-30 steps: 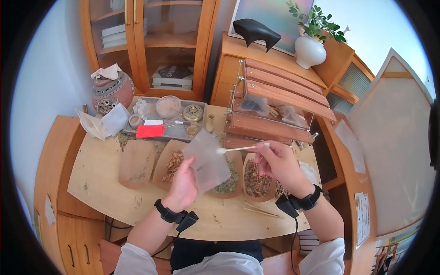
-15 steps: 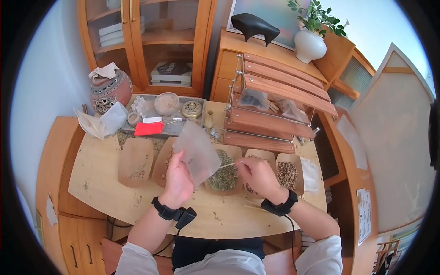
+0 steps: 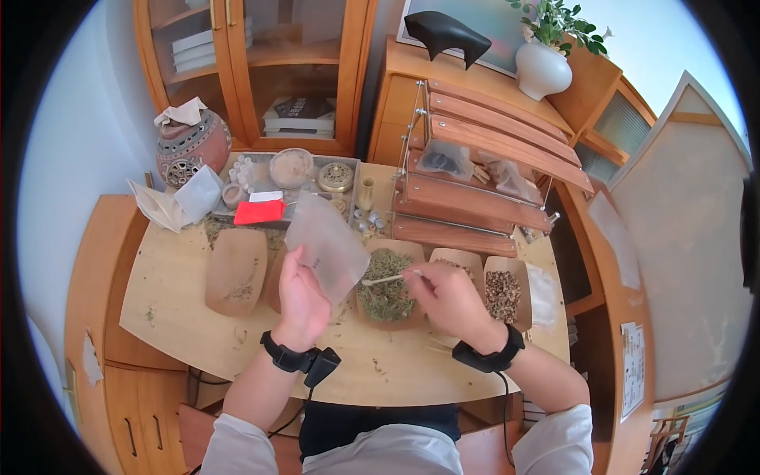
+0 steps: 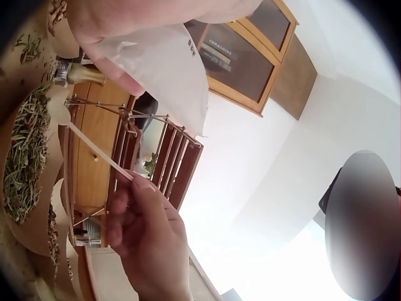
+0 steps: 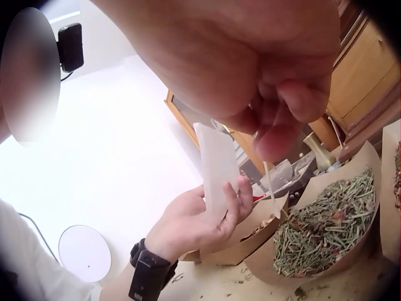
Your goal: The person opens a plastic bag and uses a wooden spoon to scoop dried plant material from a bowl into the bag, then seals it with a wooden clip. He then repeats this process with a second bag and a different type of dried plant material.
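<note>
Pale table (image 3: 198,336); spoon (image 3: 385,279) pinched between right fingers (image 4: 143,184).

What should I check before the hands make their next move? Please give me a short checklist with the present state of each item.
1. Left hand holds the translucent pouch: ok.
2. Right hand pinches the thin pale tool: ok, by its end away from the pouch.
3. Tool tip is near the green herbs: ok.
4. Tool tip carries herbs: cannot tell, too small to see.
5. Pouch mouth is open: cannot tell, no view shows it clearly.
6. Table is free of loose bits: not ok, some bits lie scattered.
</note>
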Tool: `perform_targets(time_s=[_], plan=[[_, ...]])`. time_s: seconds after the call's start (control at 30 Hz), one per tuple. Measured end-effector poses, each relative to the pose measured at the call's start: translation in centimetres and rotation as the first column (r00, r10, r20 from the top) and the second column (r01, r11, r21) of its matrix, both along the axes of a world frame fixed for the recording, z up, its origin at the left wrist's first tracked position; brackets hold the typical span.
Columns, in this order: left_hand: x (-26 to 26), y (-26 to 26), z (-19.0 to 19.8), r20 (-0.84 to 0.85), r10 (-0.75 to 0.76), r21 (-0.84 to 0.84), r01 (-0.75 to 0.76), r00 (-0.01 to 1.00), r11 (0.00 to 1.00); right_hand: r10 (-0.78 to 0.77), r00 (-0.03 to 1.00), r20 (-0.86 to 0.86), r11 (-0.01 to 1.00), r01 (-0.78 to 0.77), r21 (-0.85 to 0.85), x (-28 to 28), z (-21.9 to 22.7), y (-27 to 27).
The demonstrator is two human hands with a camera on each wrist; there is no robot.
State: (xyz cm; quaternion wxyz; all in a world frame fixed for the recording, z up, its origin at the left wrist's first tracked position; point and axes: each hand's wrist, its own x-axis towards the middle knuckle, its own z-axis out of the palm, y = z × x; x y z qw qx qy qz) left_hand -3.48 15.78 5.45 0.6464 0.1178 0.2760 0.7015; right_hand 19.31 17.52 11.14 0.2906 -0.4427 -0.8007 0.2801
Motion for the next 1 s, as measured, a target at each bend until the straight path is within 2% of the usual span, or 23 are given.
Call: perform_targets(time_s=[0.07, 0.27, 0.37, 0.47, 0.57, 0.7, 0.8, 0.9, 1.0], plan=[[0.2, -0.2, 0.6, -0.001, 0.024, -0.019, -0.024, 1.000, 1.000, 0.024, 0.999, 0.027, 0.999, -0.025, 0.028, -0.4, -0.2, -0.3], [-0.1, -0.2, 0.4, 0.052, 0.031, -0.006, -0.030, 0.998, 1.000, -0.099, 0.991, 0.092, 0.992, 0.092, 0.083, 1.6, -1.5, 1.2], [0.0, -0.3, 0.8, 0.047, 0.036, -0.009, -0.036, 0.998, 0.999, -0.179, 0.983, 0.037, 0.978, 0.182, -0.102, 1.5, -1.2, 1.5], [0.3, -0.3, 1.5, 0.058, 0.045, -0.005, -0.044, 0.997, 0.999, -0.088, 0.996, 0.030, 0.996, 0.088, 0.007, 0.6, -1.6, 1.4], [0.2, -0.1, 0.7, 0.017, 0.046, -0.020, -0.046, 0.999, 0.999, 0.019, 1.000, 0.025, 0.999, -0.020, 0.030, -0.7, -1.4, 1.1], [0.1, -0.1, 0.5, 0.028, 0.020, 0.001, -0.020, 0.999, 1.000, -0.023, 1.000, 0.020, 0.999, 0.022, 0.044, -0.1, -2.6, 1.6], [0.1, -0.2, 0.6, 0.032, 0.028, -0.001, -0.028, 0.999, 1.000, -0.166, 0.985, 0.041, 0.982, 0.169, -0.083, 0.2, -1.9, 1.7], [0.4, -0.2, 0.9, 0.019, 0.034, -0.005, -0.034, 0.999, 0.999, -0.109, 0.994, 0.031, 0.991, 0.111, -0.074, 0.2, -1.8, 1.6], [0.4, -0.2, 0.8, 0.018, 0.018, -0.005, -0.017, 1.000, 1.000, 0.001, 1.000, -0.019, 1.000, -0.001, 0.016, -1.0, -1.8, 1.1]])
